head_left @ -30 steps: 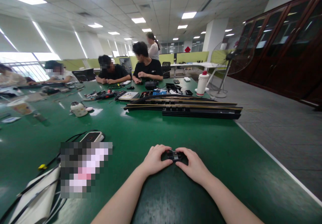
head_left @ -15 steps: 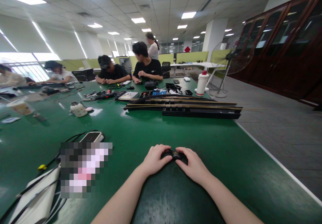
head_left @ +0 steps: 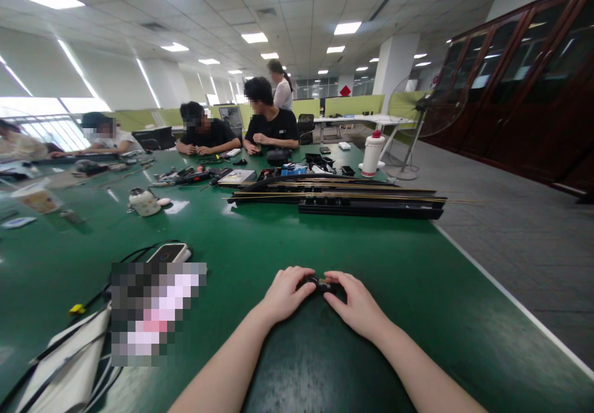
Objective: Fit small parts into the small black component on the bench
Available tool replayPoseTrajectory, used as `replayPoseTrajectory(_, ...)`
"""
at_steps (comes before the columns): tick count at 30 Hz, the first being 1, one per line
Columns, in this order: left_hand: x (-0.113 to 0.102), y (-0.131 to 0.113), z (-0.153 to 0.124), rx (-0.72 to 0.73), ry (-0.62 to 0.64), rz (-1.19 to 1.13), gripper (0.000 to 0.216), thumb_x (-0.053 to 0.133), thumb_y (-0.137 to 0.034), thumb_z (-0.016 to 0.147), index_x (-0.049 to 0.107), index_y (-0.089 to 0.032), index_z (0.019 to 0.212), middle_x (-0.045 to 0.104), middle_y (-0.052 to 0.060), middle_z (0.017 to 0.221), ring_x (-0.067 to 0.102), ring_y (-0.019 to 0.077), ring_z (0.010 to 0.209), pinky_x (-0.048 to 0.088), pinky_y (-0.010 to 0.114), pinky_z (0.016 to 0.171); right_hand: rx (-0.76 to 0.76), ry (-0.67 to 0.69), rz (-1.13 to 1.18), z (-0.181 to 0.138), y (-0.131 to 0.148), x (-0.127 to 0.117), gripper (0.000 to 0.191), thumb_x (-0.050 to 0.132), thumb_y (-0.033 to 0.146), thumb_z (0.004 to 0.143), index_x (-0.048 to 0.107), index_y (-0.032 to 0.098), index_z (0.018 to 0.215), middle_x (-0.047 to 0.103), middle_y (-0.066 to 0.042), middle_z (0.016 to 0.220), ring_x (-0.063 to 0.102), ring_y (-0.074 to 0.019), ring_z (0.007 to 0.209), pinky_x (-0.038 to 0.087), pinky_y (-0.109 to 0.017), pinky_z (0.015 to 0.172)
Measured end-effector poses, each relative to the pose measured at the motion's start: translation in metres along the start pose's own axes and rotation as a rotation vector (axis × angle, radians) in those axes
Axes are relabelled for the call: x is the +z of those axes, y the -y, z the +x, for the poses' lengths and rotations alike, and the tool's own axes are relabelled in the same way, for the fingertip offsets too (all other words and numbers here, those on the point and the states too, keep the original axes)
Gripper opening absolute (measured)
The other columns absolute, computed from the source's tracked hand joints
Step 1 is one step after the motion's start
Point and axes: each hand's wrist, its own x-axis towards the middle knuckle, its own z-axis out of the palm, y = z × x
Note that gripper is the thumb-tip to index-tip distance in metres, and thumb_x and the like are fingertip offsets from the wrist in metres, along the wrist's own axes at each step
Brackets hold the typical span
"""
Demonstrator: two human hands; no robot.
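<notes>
Low over the near part of the table, a small black part [head_left: 323,284] with a bit of gold colour on top sits between my two hands. My left hand [head_left: 286,295] is closed on its left end, thumb in front and fingers behind. My right hand [head_left: 359,304] curls around the right end, fingertips at the back and thumb at the front. The fingers cover both ends of the part, so its exact kind cannot be made out. Whether it rests on the table is unclear.
Ahead lie long black rails [head_left: 371,207] with thin brass-coloured rods. Behind them stand a white bottle [head_left: 372,156] with a red cap, tools and small parts. At left are a white device [head_left: 171,253], cables and a pale pouch [head_left: 69,363]. Co-workers sit across the green table [head_left: 232,239].
The black part has turned slightly between my fingers, and my left thumb and fingers have drawn closer together on it. My right hand has stayed almost in place.
</notes>
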Motion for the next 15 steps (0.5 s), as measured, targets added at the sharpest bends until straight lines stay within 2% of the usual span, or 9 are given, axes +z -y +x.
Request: replayPoseTrajectory(15,0.0006,0.0011,0.0,-0.006,-0.008,-0.001,0.031,0.045,-0.038,0.091,0.056,-0.025,0.117,0.064,0.003,0.108,0.055,0.0206,0.1,0.039,0.035,0.089,0.0,0.001,-0.002,0.0002,0.0026,-0.0014,0.032,0.056,0.026,0.079,0.058,0.021,0.111,0.066,-0.009,0.11,0.06,-0.023,0.103,0.044,-0.043,0.095)
